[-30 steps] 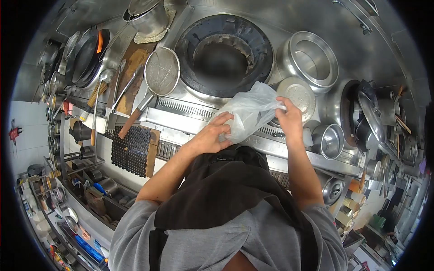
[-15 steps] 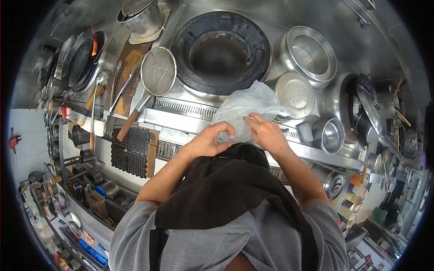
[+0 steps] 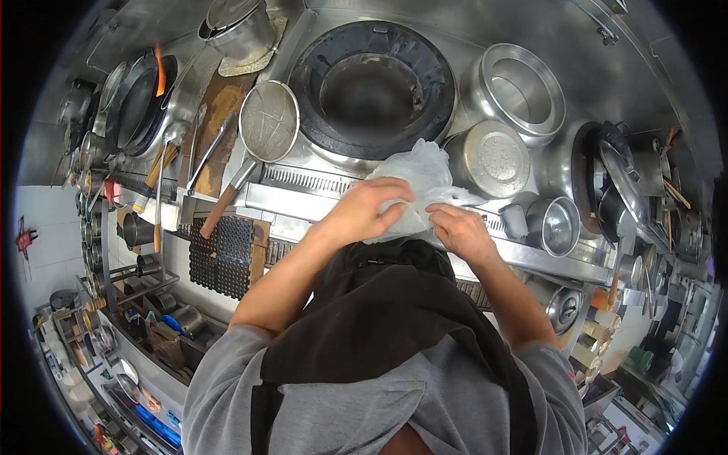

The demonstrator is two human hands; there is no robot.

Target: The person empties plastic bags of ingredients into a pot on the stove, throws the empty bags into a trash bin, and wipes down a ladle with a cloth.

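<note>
A crumpled translucent plastic bag (image 3: 418,171) is held in front of my body, over the steel front edge of the stove. My left hand (image 3: 369,210) has its fingers curled over the bag's left side, thumb below. On the bag's right side, the fingers of my right hand (image 3: 461,229) are bent and pinch its plastic. Part of the bag trails out to the right, above my right hand. What the bag holds, if anything, cannot be made out. Just beyond it is the round black wok burner (image 3: 373,39).
Left of the burner lies a wire strainer (image 3: 269,121) with a wooden handle. Steel pots (image 3: 523,95) and an upturned round container (image 3: 497,159) stand to the right, near a small steel bowl (image 3: 557,226). A flame (image 3: 160,72) rises at the far left pan.
My right hand has come down and left from the bag's upper right corner. My left hand has moved up over the bag, which is now more bunched. The flame at left stands taller.
</note>
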